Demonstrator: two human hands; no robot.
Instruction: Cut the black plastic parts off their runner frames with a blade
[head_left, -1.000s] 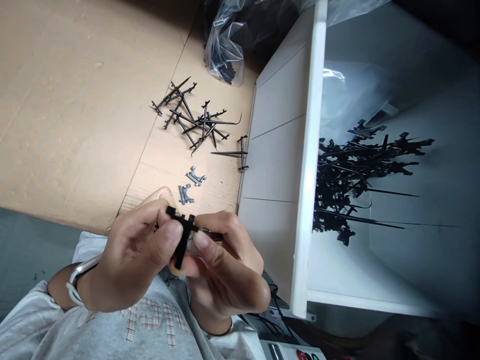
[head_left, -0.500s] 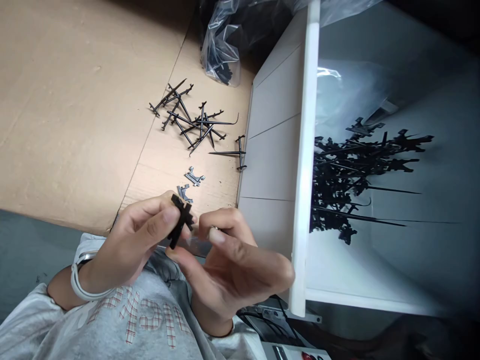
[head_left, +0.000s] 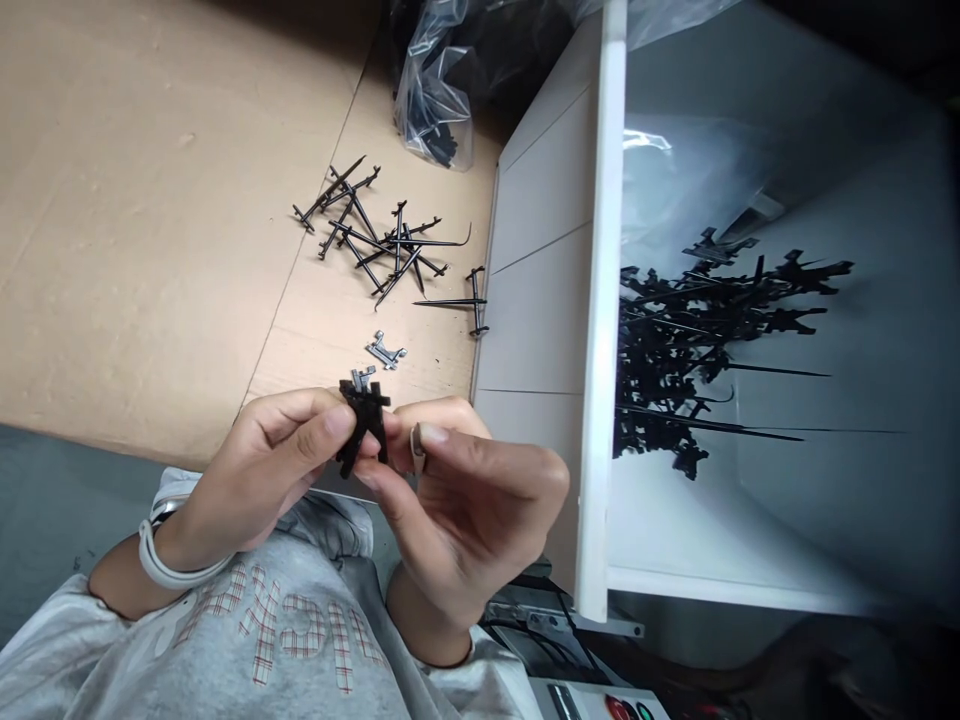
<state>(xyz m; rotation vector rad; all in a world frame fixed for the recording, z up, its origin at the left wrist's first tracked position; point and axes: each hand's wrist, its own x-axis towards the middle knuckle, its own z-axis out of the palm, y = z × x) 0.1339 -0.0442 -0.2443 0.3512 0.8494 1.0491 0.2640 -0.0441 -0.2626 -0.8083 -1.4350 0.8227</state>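
My left hand (head_left: 277, 465) is closed on a dark black plastic part (head_left: 365, 425), thumb on top of it, in front of my body. Fingertips of my right hand (head_left: 465, 500) hold the same part from its right and lower side. At a bent finger of the right hand there is a small shiny piece (head_left: 418, 442); whether it is held or worn I cannot make out. Just beyond the hands lie two small grey-black brackets (head_left: 386, 350), one partly covered by the held part. Farther off are several thin black T-shaped plastic pieces (head_left: 397, 250), loosely piled.
To the right stands a white-rimmed bin (head_left: 606, 300) holding a tangled heap of black plastic parts (head_left: 675, 360). A clear plastic bag (head_left: 435, 110) with dark pieces sits at the back. Brown board (head_left: 150, 200) covers the table's left. Cables and a control box (head_left: 592, 700) are below right.
The black part has turned in my fingers and shows two spread legs. My right hand has moved slightly left and up, its fingertips now on the part. The view has shifted a little.
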